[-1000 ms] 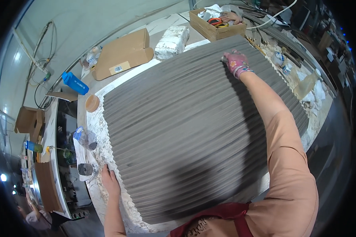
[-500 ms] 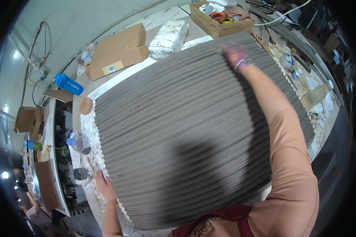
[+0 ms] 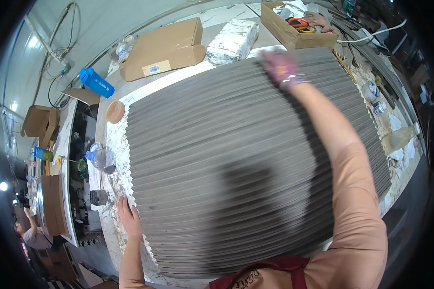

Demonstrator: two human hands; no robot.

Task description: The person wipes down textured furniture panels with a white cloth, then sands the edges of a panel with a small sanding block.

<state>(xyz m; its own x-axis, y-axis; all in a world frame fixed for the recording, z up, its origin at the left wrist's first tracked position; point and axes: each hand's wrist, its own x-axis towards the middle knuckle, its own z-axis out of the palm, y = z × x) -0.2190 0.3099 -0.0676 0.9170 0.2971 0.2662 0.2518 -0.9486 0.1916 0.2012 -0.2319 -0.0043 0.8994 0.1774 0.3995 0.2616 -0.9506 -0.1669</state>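
A large grey ridged panel (image 3: pixel 202 144), made of many parallel ribs with ragged side edges, lies across the table before me. My right hand (image 3: pixel 280 70), in a pink-purple glove, lies flat on its far part with fingers stretched out. Motion blurs the fingertips, and whatever is under the palm is hidden. My bare left hand (image 3: pixel 129 219) rests at the panel's left edge with fingers extended, holding nothing. Close to it stand a small dark jar (image 3: pixel 99 197) and a clear plastic bottle (image 3: pixel 101 159).
Beyond the panel are a flat cardboard box (image 3: pixel 164 48), a white wrapped block (image 3: pixel 233 41) and an open carton (image 3: pixel 299 41) of tools. A blue bottle (image 3: pixel 96 83) and round tub (image 3: pixel 115 111) sit left; a cloudy bottle (image 3: pixel 400 138) lies right. Another person (image 3: pixel 36 236) is far left.
My right hand has swept leftward over the far part of the panel. My left hand stays by the left edge. The whole view has shifted a little.
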